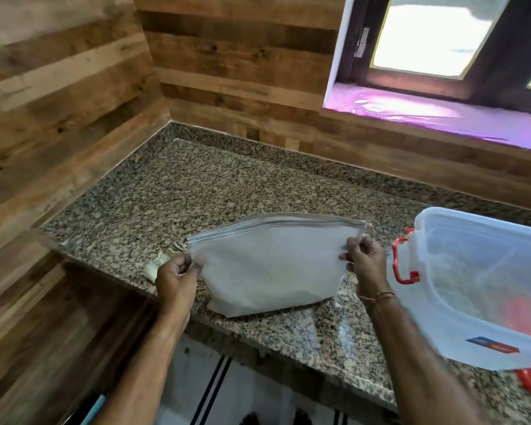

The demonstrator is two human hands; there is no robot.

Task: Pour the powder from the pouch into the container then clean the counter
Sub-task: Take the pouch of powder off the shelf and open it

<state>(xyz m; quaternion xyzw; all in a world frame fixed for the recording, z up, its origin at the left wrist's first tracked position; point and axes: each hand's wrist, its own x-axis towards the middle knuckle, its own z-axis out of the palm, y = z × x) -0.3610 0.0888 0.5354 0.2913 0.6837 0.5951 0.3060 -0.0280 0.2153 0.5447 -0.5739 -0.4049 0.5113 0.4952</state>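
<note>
White zip pouch [270, 265] upright on speckled counter [178, 191], translucent red-handled container [478, 283] at right

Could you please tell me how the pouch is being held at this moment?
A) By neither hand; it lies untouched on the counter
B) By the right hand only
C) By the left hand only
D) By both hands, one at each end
D: the left hand pinches the left edge of the pouch, while the right hand pinches its upper right corner.

One pouch [270, 268], one container [460, 302] — two hands, left hand [176, 279], right hand [367, 262]
</note>
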